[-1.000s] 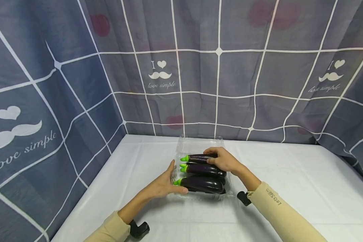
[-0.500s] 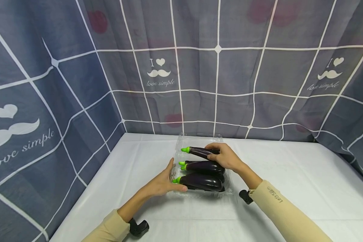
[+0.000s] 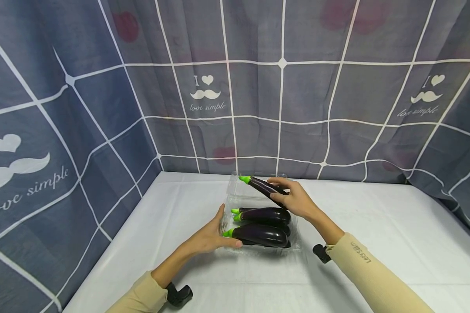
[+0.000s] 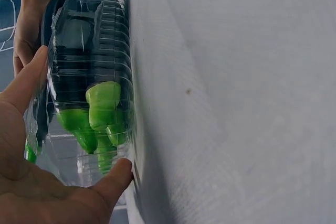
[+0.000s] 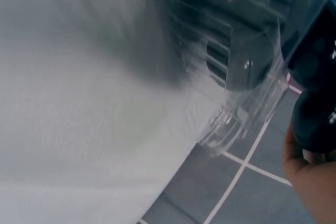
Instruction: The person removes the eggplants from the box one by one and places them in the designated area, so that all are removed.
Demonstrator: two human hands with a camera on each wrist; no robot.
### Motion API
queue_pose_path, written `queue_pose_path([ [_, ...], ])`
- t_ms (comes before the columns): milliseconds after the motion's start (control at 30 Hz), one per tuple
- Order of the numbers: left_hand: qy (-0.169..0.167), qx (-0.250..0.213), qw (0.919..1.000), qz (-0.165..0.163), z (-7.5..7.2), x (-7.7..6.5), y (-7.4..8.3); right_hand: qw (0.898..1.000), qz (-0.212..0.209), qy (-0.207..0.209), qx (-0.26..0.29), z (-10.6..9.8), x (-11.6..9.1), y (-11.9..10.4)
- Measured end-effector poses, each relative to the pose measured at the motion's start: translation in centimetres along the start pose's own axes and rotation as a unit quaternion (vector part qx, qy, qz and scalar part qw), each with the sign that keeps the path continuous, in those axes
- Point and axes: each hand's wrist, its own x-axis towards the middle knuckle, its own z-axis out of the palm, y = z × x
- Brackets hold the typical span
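A dark purple eggplant (image 3: pixel 260 186) with a bright green stem end is in the grip of my right hand (image 3: pixel 299 201). It slants, stem end up and left, above the back of a clear plastic container (image 3: pixel 296 241). Several more eggplants (image 3: pixel 260 235) lie inside, green ends to the left. My left hand (image 3: pixel 208 234) rests at the container's left side, thumb and fingers straight and spread. The left wrist view shows green stem ends (image 4: pixel 102 106) through the ribbed clear wall. In the right wrist view, part of my right hand (image 5: pixel 317 184) holds a rounded dark end.
The container's clear lid (image 3: pixel 235 188) lies folded back toward the curtain. White cloth (image 3: pixel 360 226) covers the table. A grey checked curtain (image 3: pixel 258 95) hangs behind and on both sides. Each wrist carries a black camera mount (image 3: pixel 179 295).
My right hand has lifted the rearmost eggplant up and away from the others, and its green end now tilts upward. The left hand stays at the container's side.
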Motion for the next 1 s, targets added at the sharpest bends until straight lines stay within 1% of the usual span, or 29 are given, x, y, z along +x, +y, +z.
queue_pose_path([
  [133,-0.001,0.000,1.0000,0.001,0.1,-0.1,0.0,1.000,-0.008,-0.006,0.002,-0.5,-0.1,-0.2],
  [300,-0.001,0.000,1.0000,0.003,0.1,0.0,0.0,1.000,0.001,-0.007,-0.005,-0.8,-0.3,-0.2],
  [500,-0.001,0.008,1.0000,0.001,0.0,0.0,-0.1,0.999,0.021,0.025,0.002,-1.1,-0.4,-0.1],
  [700,-0.003,0.005,1.0000,-0.001,-0.1,0.0,0.0,0.997,0.056,0.051,0.007,-1.4,-0.8,-0.2],
  [900,-0.003,0.003,1.0000,-0.001,-0.1,-0.1,0.0,0.996,0.065,0.056,0.025,-1.7,-1.3,-0.1],
  [1000,-0.005,0.003,1.0000,0.000,-0.1,-0.1,-0.1,0.995,0.072,0.051,0.038,-1.9,-1.8,-0.1],
])
